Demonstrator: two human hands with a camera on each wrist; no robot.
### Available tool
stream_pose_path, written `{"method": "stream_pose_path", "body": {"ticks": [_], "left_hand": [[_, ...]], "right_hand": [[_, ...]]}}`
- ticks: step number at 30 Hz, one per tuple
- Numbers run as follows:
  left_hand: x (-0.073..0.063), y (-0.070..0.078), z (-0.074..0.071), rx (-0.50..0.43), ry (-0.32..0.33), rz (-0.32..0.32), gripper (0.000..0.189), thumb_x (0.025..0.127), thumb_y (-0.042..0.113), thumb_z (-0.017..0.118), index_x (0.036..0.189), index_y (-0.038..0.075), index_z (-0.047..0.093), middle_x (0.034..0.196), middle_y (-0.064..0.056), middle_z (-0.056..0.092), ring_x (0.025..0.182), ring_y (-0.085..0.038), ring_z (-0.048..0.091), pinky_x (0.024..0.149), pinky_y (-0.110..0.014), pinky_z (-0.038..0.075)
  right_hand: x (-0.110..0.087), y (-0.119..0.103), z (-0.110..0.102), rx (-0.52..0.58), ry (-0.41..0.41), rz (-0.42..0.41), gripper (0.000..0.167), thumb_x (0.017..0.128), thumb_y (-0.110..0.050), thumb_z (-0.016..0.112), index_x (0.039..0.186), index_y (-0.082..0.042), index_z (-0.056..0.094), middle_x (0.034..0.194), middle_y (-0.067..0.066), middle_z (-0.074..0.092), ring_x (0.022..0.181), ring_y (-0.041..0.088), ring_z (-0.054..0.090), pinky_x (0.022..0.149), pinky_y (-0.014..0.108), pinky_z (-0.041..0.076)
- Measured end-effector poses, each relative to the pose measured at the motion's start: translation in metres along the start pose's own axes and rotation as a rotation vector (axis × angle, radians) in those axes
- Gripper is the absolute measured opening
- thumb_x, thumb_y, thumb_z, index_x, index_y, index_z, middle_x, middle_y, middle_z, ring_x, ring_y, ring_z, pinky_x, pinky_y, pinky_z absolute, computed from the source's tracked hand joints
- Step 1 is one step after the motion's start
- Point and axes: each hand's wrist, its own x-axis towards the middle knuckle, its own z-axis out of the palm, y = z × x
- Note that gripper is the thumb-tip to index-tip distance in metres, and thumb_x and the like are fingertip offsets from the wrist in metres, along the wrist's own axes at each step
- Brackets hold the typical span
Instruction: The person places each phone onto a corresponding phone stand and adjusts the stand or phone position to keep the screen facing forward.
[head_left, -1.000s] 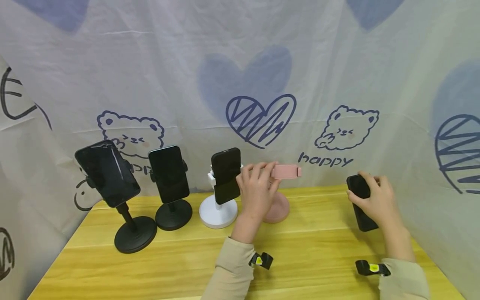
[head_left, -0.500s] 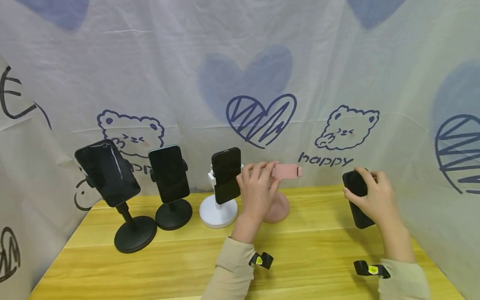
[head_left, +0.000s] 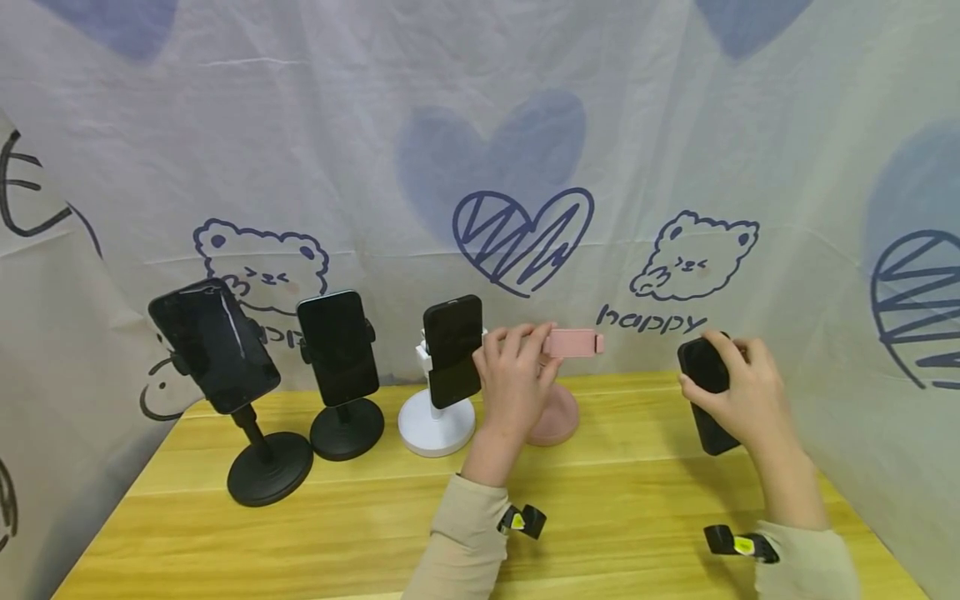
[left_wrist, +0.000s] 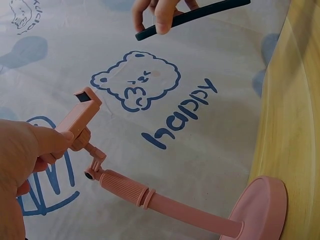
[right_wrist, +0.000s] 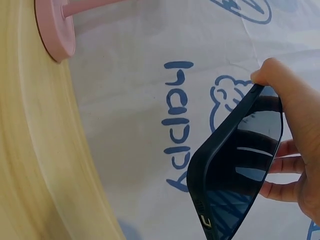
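My left hand (head_left: 513,379) grips the left end of the pink clamp (head_left: 573,342) on a phone stand. In the left wrist view the clamp joins a jointed neck and a ribbed pole (left_wrist: 125,187) above a round pink base (left_wrist: 265,210). Off to the right, my right hand (head_left: 753,392) holds a dark smartphone (head_left: 705,367) by its edges, thumb on one side and fingers on the other. The phone is tilted above the table, and its glossy screen (right_wrist: 245,155) shows in the right wrist view. A gap separates phone and pink clamp.
Left of the pink stand, a white stand (head_left: 437,423) holds a phone (head_left: 453,350). Further left, two black stands (head_left: 347,429) hold phones (head_left: 215,346). All stand on the wooden table (head_left: 600,517), before a printed curtain (head_left: 360,125).
My right hand has carried the phone slightly left and up, closer to the pink stand. The left hand and the stands hold their places.
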Motion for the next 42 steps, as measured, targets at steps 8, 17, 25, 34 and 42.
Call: {"method": "stream_pose_path", "body": {"ticks": [8, 17, 25, 34, 42], "left_hand": [[0.0, 0.0, 0.0, -0.001, 0.01, 0.006, 0.038, 0.084, 0.033, 0.076, 0.119, 0.022, 0.069, 0.114, 0.001, 0.066, 0.104, -0.021, 0.048, 0.083, -0.039, 0.034], [0.001, 0.0, 0.0, 0.013, 0.01, 0.01, 0.04, 0.083, 0.035, 0.076, 0.12, 0.023, 0.068, 0.114, 0.002, 0.066, 0.105, -0.021, 0.048, 0.083, -0.039, 0.035], [0.0, -0.002, 0.0, 0.0, 0.006, 0.007, 0.04, 0.083, 0.033, 0.076, 0.121, 0.022, 0.068, 0.115, 0.001, 0.066, 0.105, -0.021, 0.048, 0.083, -0.04, 0.035], [0.0, -0.001, 0.0, -0.01, -0.013, -0.003, 0.041, 0.084, 0.035, 0.075, 0.122, 0.022, 0.067, 0.115, 0.0, 0.066, 0.107, -0.021, 0.047, 0.085, -0.04, 0.034], [-0.001, -0.001, 0.0, 0.001, -0.005, 0.003, 0.041, 0.084, 0.035, 0.075, 0.122, 0.021, 0.068, 0.115, 0.001, 0.066, 0.107, -0.021, 0.048, 0.084, -0.04, 0.034]], "right_hand": [[0.0, -0.011, -0.001, 0.017, 0.083, -0.08, 0.07, 0.069, -0.024, 0.08, 0.132, -0.016, 0.052, 0.114, 0.029, 0.047, 0.097, 0.044, 0.047, 0.072, 0.062, 0.045], [0.0, -0.023, -0.002, 0.019, 0.114, -0.125, 0.071, 0.066, -0.025, 0.081, 0.132, -0.017, 0.053, 0.114, 0.028, 0.048, 0.096, 0.042, 0.049, 0.071, 0.061, 0.048], [0.0, -0.03, 0.001, 0.049, 0.134, -0.214, 0.067, 0.07, -0.032, 0.075, 0.131, -0.014, 0.054, 0.113, 0.03, 0.049, 0.096, 0.042, 0.05, 0.073, 0.059, 0.048], [-0.002, -0.039, 0.004, 0.064, 0.146, -0.273, 0.064, 0.078, -0.049, 0.064, 0.131, -0.013, 0.055, 0.112, 0.029, 0.05, 0.092, 0.04, 0.053, 0.067, 0.055, 0.051], [-0.003, -0.049, 0.006, 0.051, 0.18, -0.328, 0.068, 0.084, -0.062, 0.05, 0.13, -0.013, 0.057, 0.109, 0.027, 0.051, 0.087, 0.037, 0.053, 0.061, 0.051, 0.051]]}}
